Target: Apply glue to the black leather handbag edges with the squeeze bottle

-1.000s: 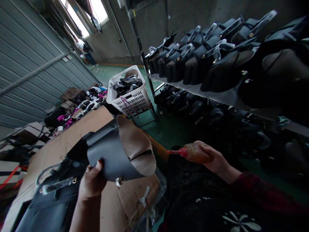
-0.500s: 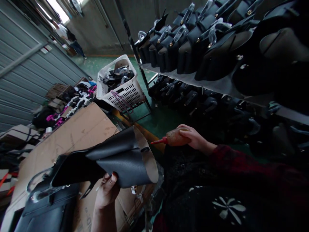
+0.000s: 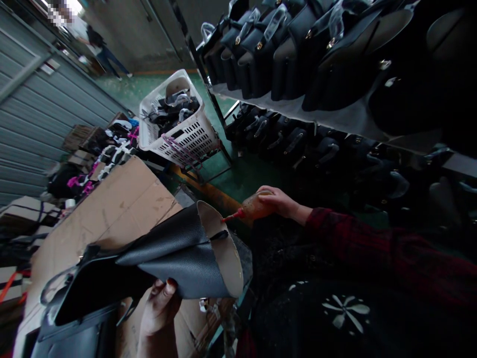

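Observation:
My left hand (image 3: 161, 306) grips the lower side of a black leather handbag (image 3: 179, 261), thumb on the outside and the other fingers partly hidden. The bag lies tilted, its beige-lined open end facing right. My right hand (image 3: 278, 200) is wrapped round an amber squeeze bottle (image 3: 256, 206) with a red nozzle. The nozzle tip points left at the upper rim of the bag's open end; whether it touches is hard to tell. Another black bag (image 3: 70, 333) with a plastic-wrapped handle lies at the lower left.
A cardboard sheet (image 3: 122, 199) covers the work surface. Beyond it stands a white plastic basket (image 3: 186, 144) full of black pieces. Racks of black handbags (image 3: 283, 64) line the right side. A person (image 3: 100, 47) stands far back, near piled goods (image 3: 82, 169).
My right hand has brought the bottle left, so its nozzle is nearer the bag's rim. The bag's open end has turned a little more toward me. The view has shifted slightly.

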The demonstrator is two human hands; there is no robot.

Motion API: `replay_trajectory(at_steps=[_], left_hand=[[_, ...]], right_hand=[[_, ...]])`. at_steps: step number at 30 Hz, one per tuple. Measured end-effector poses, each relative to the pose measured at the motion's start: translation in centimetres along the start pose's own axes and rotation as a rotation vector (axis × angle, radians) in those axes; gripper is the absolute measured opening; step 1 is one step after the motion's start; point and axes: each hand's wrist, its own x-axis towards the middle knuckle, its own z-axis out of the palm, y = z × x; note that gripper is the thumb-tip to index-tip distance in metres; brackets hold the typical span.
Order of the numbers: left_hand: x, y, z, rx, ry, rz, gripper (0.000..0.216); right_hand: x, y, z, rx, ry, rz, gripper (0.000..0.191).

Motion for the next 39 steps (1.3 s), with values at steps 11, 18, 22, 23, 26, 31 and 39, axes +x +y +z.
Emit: replay_trajectory(at_steps=[11, 18, 22, 23, 26, 31, 39], left_hand=[[0.5, -0.3, -0.9, 0.122, -0.113, 0.021, 0.047], [0.1, 0.2, -0.5, 0.113, -0.133, 0.048, 0.042], [0.3, 0.0, -0.6, 0.157, -0.16, 0.028, 0.048], [0.4, -0.1, -0.7, 0.153, -0.168, 0.021, 0.048], [0.5, -0.4, -1.2, 0.13, -0.176, 0.013, 0.046], [0.6, -0.6, -1.5, 0.129, -0.196, 0.001, 0.04], [0.4, -0.2, -0.9, 0.165, -0.179, 0.023, 0.046]], right_hand=[[-1.8, 1.2, -0.9, 0.127, -0.068, 0.143, 0.039], [-2.2, 0.5, -0.5, 0.125, -0.038, 0.098, 0.036], [-2.1, 0.5, -0.2, 0.073, 0.003, 0.086, 0.035], [-2.1, 0.7, -0.1, 0.066, 0.008, 0.091, 0.035], [-2.6, 1.2, -0.2, 0.121, 0.012, 0.124, 0.035], [-2.9, 2.0, -0.4, 0.176, 0.056, 0.123, 0.035], [-3.5, 2.7, 0.1, 0.204, 0.068, 0.075, 0.034]])
